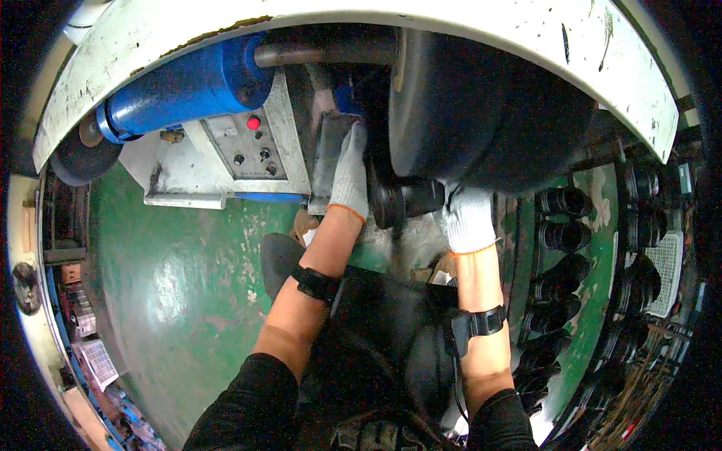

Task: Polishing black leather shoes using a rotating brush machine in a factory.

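Under a large dark wheel [481, 113] with a blurred edge, a black shoe [412, 200] is held between my hands, its outline partly lost in shadow. My right hand [468, 213], in a white knit glove with an orange cuff, is closed on the shoe's right end, just below the wheel. My left hand [351, 167], gloved the same way, reaches farther forward along the shoe's left side. Its fingers look curled against the dark form, though their tips are hard to make out. Black straps circle both of my forearms.
A pale machine hood [421, 16] arches over the work. On its left are a blue cylinder [184, 89], a smaller dark wheel [85, 154] and a control panel [250, 146] with a red button. Racks of black shoes [565, 201] stand at right, beside a white plastic basket [665, 274].
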The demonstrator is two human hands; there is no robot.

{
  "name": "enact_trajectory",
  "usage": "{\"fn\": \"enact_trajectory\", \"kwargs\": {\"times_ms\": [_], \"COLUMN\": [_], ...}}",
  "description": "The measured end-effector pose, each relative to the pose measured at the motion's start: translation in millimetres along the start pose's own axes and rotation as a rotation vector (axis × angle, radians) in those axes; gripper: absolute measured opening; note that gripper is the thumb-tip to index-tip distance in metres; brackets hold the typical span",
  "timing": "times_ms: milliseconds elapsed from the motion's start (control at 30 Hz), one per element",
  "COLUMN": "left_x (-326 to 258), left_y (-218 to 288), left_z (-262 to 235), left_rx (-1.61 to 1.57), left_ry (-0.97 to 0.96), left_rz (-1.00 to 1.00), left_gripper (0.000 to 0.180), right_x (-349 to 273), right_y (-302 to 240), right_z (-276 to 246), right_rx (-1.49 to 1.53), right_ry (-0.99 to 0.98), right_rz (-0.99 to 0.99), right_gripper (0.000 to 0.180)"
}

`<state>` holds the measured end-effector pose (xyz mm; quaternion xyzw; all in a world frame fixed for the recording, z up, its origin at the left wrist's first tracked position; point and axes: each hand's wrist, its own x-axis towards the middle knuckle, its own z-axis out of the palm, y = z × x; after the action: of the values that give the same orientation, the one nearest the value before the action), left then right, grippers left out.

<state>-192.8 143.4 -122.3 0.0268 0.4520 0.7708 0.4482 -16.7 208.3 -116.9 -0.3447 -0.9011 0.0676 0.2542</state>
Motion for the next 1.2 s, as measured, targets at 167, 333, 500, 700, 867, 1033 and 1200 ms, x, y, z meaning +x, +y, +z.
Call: {"fn": "enact_trajectory", "kwargs": {"times_ms": [167,333,500,700,867,1033,1200], "left_x": [-11.7,-33.1,-24.6,-28.4,-27.9,-18.4,-26.6], "left_y": [-30.3,-18.8,-22.4,-11.4,-10.6,-15.1,-8.6], "left_z": [5.1,12.5,13.8,14.7,8.5,2.3,6.7], "left_rx": [-0.235,-0.124,-0.045,0.077,0.269,0.231,0.206], "left_ry": [-0.099,-0.096,-0.048,-0.038,-0.058,-0.107,-0.088], "left_rz": [-0.138,-0.111,-0.262,-0.248,-0.102,-0.1,-0.194], "left_gripper": [0.054,0.056,0.069,0.077,0.077,0.073,0.069], "right_x": [4.1,16.4,6.3,9.6,3.5,-0.9,0.4], "right_y": [-0.7,-26.8,2.5,0.2,-0.7,15.4,38.2], "right_z": [-18.3,-40.2,-22.4,-22.6,-30.2,-7.7,13.3], "right_rx": [-0.214,-0.112,-0.231,-0.195,-0.19,-0.259,-0.157], "right_ry": [-0.056,-0.213,-0.016,0.218,-0.361,-0.128,-0.168], "right_rz": [-0.02,0.091,-0.121,-0.23,-0.019,-0.16,-0.012], "right_gripper": [0.034,0.029,0.023,0.027,0.03,0.031,0.038]}}
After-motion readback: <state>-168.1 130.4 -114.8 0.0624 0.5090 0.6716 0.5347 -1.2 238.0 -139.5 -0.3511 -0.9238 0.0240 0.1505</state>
